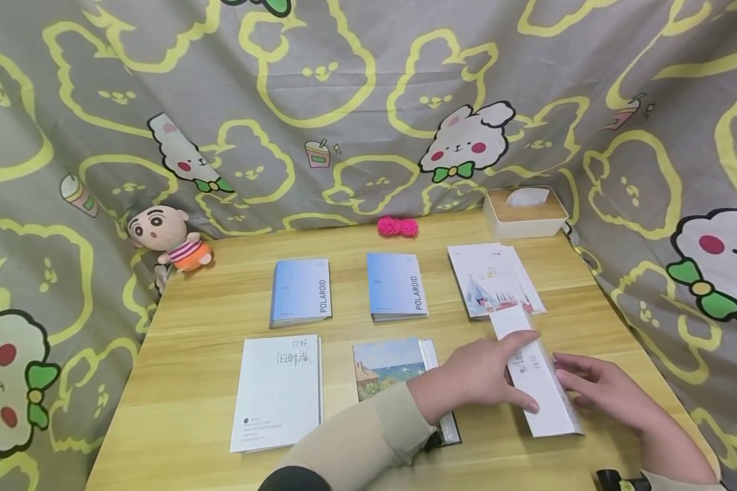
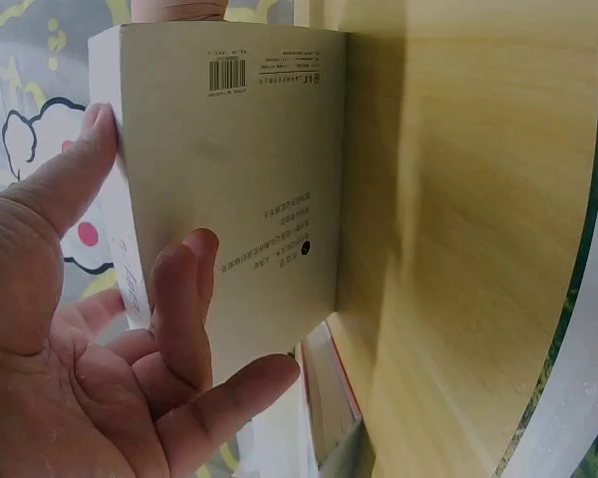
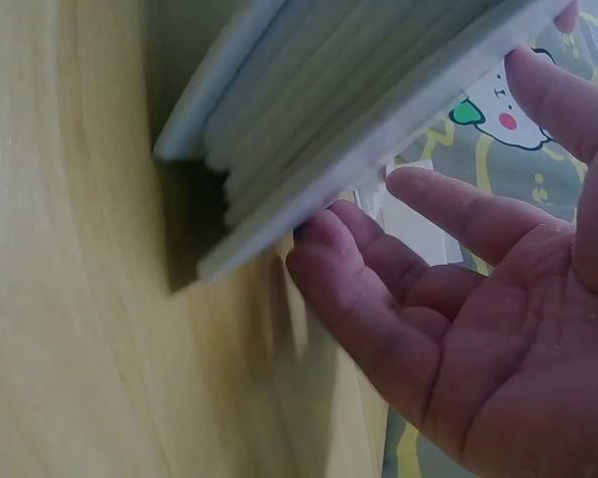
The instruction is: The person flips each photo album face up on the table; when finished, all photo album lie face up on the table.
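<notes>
A thick white book stands on edge on the right part of the table, spine toward me. Its cover with barcode and small print shows in the left wrist view, its page edges in the right wrist view. My left hand holds it at the spine, with fingertips across the spine and another finger against the cover. On the opposite cover, the fingertips of my right hand touch lightly, fingers loosely bent and palm away from the book. Part of my left forearm covers a picture-fronted album beside it.
Another white book lies front left. Two blue Polaroid albums lie behind, and illustrated white booklets rest just beyond the held book. Along the back are pink yarn, a tissue box and a plush doll.
</notes>
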`<state>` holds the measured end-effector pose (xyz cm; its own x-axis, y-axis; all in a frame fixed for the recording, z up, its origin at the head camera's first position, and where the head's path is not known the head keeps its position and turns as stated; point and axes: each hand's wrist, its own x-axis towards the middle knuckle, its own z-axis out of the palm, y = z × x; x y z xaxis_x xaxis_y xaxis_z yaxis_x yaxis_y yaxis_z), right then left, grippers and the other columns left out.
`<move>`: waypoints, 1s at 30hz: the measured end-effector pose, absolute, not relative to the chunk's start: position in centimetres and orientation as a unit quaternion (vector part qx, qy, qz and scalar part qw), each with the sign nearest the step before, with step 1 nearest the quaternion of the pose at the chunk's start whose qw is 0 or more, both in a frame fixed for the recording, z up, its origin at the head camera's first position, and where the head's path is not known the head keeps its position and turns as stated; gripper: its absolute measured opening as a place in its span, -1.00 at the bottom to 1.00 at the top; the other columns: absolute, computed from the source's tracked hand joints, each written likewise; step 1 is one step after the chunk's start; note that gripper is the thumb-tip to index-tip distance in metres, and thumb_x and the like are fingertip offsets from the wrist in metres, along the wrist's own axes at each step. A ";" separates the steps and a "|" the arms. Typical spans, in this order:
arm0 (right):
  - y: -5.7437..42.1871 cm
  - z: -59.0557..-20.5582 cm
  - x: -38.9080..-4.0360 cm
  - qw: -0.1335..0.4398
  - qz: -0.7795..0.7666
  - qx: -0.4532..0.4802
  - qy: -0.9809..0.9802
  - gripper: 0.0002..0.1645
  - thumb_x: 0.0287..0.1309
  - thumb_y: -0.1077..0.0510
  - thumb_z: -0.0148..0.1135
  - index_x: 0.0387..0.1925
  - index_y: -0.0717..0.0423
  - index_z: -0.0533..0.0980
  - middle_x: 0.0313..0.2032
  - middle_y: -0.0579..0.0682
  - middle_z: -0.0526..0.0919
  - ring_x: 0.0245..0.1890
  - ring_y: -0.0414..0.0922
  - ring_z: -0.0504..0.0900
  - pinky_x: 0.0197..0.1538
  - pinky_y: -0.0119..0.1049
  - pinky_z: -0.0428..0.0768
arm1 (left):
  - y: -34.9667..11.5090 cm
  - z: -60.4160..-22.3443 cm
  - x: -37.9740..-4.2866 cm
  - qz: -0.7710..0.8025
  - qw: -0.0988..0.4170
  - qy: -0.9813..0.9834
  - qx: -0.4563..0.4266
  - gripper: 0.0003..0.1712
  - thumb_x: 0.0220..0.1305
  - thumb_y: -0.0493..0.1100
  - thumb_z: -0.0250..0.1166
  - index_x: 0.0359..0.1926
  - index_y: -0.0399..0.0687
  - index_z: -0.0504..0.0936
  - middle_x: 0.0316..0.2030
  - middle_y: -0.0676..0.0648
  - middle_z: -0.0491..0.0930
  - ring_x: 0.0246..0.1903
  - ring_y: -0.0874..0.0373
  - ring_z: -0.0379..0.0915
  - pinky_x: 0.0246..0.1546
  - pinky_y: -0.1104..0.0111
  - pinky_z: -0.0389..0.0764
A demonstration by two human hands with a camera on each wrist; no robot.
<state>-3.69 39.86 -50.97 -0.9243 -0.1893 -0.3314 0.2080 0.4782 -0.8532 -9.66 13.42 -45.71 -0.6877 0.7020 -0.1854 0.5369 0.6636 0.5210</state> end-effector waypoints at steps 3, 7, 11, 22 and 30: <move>39.6 -50.9 -3.6 0.187 -0.510 0.005 0.840 -0.31 0.62 0.15 0.11 0.39 0.71 0.22 0.32 0.64 0.39 -0.09 -0.43 0.64 -0.16 -0.19 0.78 | 13.5 -45.7 -9.5 0.202 0.178 0.901 0.339 0.31 -0.10 0.50 0.62 0.62 0.55 0.12 -0.24 0.14 0.67 -0.38 0.37 0.46 -0.48 0.50 0.40; 39.2 -50.8 -3.7 0.186 -0.493 0.017 0.850 -0.28 0.61 0.13 0.13 0.40 0.71 0.22 0.34 0.63 0.37 -0.10 -0.47 0.60 -0.16 -0.22 0.78 | 13.4 -45.8 -9.5 0.178 0.172 0.909 0.335 0.32 -0.14 0.55 0.60 0.60 0.57 0.12 -0.17 0.10 0.70 -0.35 0.33 0.51 -0.51 0.46 0.41; 39.0 -50.8 -3.8 0.172 -0.459 0.034 0.871 -0.25 0.57 0.09 0.20 0.38 0.69 0.26 0.31 0.58 0.44 -0.14 -0.39 0.62 -0.21 -0.24 0.77 | 13.2 -45.8 -9.6 0.165 0.173 0.911 0.336 0.30 -0.15 0.54 0.61 0.58 0.57 0.14 -0.14 0.11 0.71 -0.30 0.32 0.54 -0.51 0.44 0.42; 38.5 -50.8 -3.8 0.125 -0.407 0.079 0.901 -0.17 0.46 -0.06 0.35 0.35 0.59 0.38 0.11 0.43 0.65 -0.18 -0.11 0.63 -0.33 -0.30 0.69 | 12.8 -46.4 -10.0 0.278 0.237 0.874 0.320 0.10 0.26 0.13 0.52 0.65 0.40 0.06 -0.35 0.13 0.62 -0.47 0.32 0.49 -0.48 0.52 0.46; 38.4 -50.9 -3.9 0.116 -0.382 0.079 0.914 -0.11 0.41 -0.11 0.40 0.33 0.60 0.40 0.23 0.55 0.54 0.01 0.27 0.69 -0.29 -0.35 0.67 | 13.0 -46.7 -9.8 0.305 0.246 0.874 0.287 0.09 0.25 0.23 0.53 0.64 0.30 0.12 0.02 0.04 0.71 -0.34 0.35 0.49 -0.35 0.55 0.47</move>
